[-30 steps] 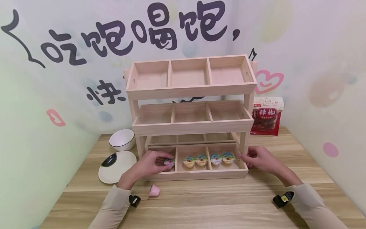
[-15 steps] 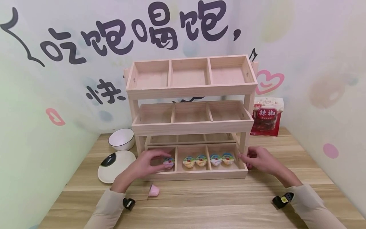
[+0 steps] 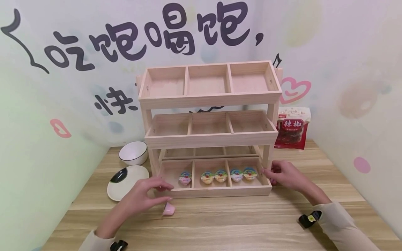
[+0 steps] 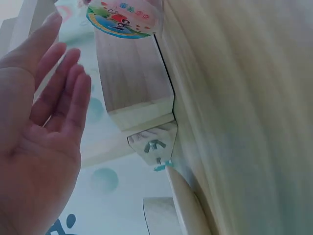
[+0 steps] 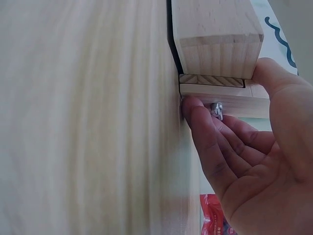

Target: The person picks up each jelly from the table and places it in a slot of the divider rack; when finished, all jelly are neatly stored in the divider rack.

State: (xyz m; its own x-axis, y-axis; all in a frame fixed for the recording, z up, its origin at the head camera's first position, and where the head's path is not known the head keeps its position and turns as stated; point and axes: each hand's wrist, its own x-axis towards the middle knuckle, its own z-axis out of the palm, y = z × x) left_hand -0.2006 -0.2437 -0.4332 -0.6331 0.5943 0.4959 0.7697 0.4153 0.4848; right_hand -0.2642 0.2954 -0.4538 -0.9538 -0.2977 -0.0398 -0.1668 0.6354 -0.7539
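A pink jelly cup (image 3: 169,209) lies tipped on the table in front of the shelf. My left hand (image 3: 144,197) hovers beside it, fingers extended and holding nothing; in the left wrist view a gap separates the fingers from the cup's printed lid (image 4: 124,18). My right hand (image 3: 287,176) grips the right end of the bottom tray (image 3: 216,192) of the three-tier wooden shelf, thumb against the tray and fingers bent by a metal wing nut (image 5: 216,110). One jelly cup (image 3: 185,178) sits in the tray's left compartment, two (image 3: 207,177) in the middle, two (image 3: 250,174) in the right.
The middle tray (image 3: 210,139) and top tray (image 3: 210,101) rise above. At left are a white bowl (image 3: 133,153) and a plate with a black patch (image 3: 135,181). A red and white food bag (image 3: 292,128) stands behind the shelf at right. Walls enclose the table (image 3: 220,226).
My left hand has let go of the jelly cup in the left compartment and come out leftward and down to beside the cup on the table. My right hand has stayed put.
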